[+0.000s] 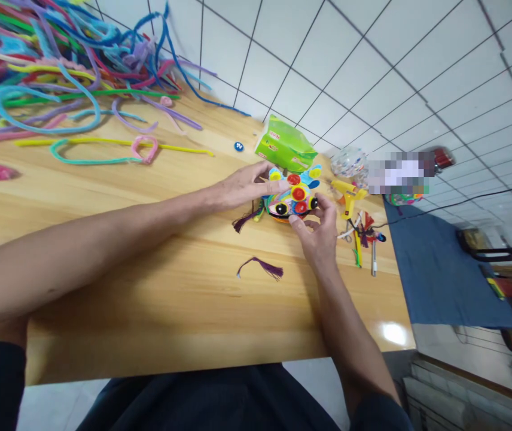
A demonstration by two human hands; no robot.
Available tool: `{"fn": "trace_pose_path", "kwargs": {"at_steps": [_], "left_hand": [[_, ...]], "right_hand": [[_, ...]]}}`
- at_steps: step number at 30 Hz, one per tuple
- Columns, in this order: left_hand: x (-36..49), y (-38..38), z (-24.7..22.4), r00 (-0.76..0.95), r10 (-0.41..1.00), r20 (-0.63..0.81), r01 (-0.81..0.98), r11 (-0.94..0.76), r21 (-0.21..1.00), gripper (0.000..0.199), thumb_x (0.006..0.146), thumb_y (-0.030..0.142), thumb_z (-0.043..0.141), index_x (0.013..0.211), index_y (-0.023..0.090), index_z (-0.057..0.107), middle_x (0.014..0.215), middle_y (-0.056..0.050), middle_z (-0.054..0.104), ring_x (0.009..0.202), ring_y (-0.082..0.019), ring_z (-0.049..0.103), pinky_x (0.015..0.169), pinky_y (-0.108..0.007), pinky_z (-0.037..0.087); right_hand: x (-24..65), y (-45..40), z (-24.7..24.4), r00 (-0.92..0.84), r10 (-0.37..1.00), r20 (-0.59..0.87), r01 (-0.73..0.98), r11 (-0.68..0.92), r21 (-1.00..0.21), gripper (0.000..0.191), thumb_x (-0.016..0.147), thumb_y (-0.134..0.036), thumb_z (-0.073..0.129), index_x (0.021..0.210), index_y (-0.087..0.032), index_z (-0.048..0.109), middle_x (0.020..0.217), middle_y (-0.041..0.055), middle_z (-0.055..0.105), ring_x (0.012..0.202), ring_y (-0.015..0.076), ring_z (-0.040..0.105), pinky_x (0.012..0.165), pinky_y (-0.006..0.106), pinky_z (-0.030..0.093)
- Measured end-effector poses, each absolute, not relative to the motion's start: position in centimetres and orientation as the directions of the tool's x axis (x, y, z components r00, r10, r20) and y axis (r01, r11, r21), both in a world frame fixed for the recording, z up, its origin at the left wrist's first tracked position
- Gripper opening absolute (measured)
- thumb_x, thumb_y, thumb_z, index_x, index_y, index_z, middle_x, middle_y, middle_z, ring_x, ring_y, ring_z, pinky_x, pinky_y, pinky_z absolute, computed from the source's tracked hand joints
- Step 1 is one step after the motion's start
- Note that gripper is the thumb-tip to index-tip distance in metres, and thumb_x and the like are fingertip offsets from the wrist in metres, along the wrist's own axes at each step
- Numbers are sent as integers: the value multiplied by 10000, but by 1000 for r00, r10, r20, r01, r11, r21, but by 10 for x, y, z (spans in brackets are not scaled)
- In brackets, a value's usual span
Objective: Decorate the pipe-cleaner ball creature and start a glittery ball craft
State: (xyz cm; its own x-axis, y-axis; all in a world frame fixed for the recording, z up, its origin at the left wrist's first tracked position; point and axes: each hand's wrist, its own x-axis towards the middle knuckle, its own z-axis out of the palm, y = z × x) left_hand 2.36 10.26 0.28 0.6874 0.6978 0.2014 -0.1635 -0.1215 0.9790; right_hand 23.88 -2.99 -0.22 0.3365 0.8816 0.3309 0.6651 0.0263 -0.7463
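Note:
Between my two hands is a colourful handmade animal-head craft [289, 197], with black-pupilled eyes, red and yellow round pieces and light-blue tips on top. My left hand [247, 187] holds it from the left, its thumb laid across the upper part. My right hand [321, 233] grips the lower right side between thumb and fingers. A dark purple tassel [243, 222] hangs out at the craft's left. Another purple tassel [269, 267] lies loose on the wooden table [170, 305], nearer to me. The craft's underside is hidden.
Behind the craft stands a green tissue pack [285, 145]. A yellow glue gun [349, 196], a pen [374, 258] and small scraps lie at right. Pipe cleaners [72, 66] heap at the back left. A blue button-like disc [238, 146] sits near the tiled wall [310, 54].

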Motion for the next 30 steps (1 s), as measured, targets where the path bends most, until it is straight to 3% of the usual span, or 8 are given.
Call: {"fn": "trace_pose_path", "kwargs": {"at_steps": [10, 16, 19, 23, 25, 27, 30], "left_hand": [[30, 114, 0, 675, 692, 255, -234, -127, 964, 450, 897, 539, 834, 1152, 177, 751, 1196, -116, 780, 1236, -304, 687, 1096, -421, 527], [27, 120, 1, 658, 713, 243, -193, -153, 969, 506, 937, 611, 756, 1197, 177, 753, 1313, -127, 763, 1294, -314, 677, 1126, -436, 506], [14, 119, 6, 532, 806, 260, -87, -254, 963, 471, 951, 602, 746, 1185, 192, 744, 1288, -106, 768, 1210, -280, 693, 1058, -403, 526], [-19, 95, 21, 293, 899, 325, 167, -383, 908, 300, 958, 526, 769, 1009, 231, 741, 999, -43, 772, 913, -214, 672, 853, -340, 534], [-38, 72, 27, 356, 882, 308, 305, -421, 854, 247, 990, 467, 729, 930, 227, 738, 837, -23, 728, 777, -192, 629, 750, -317, 516], [-51, 47, 24, 554, 781, 288, 353, -534, 768, 227, 1026, 409, 662, 948, 220, 760, 832, -20, 728, 745, -182, 639, 721, -300, 516], [-58, 19, 8, 825, 511, 240, 277, -737, 617, 314, 1099, 330, 496, 1127, 228, 792, 1132, -68, 787, 981, -205, 733, 850, -300, 560]], "right_hand": [[246, -28, -10, 311, 881, 356, 705, 37, -708, 638, 886, -520, 770, 1421, -261, 538, 1410, 131, 616, 1046, 233, 670, 741, 363, 615], [252, -43, -3, 294, 867, 403, 751, 52, -659, 669, 898, -530, 760, 1466, -277, 511, 1456, 145, 629, 1120, 262, 698, 834, 425, 628], [275, -51, 10, 322, 836, 445, 772, 40, -635, 598, 885, -517, 768, 1394, -265, 581, 1391, 135, 687, 1110, 274, 714, 849, 443, 629], [326, -55, 18, 471, 775, 423, 732, -75, -677, 433, 874, -507, 739, 1204, -233, 687, 1191, 106, 767, 1037, 268, 740, 837, 439, 628], [348, -54, 17, 518, 760, 392, 710, -127, -693, 396, 838, -500, 748, 1120, -224, 714, 1078, 86, 789, 964, 262, 749, 843, 453, 631], [360, -53, 13, 523, 772, 361, 701, -149, -697, 372, 814, -483, 756, 1076, -220, 730, 1017, 75, 799, 907, 258, 756, 852, 471, 633], [358, -50, 7, 485, 808, 334, 711, -143, -688, 328, 817, -456, 750, 1042, -218, 741, 968, 70, 800, 860, 259, 759, 838, 480, 633]]}}
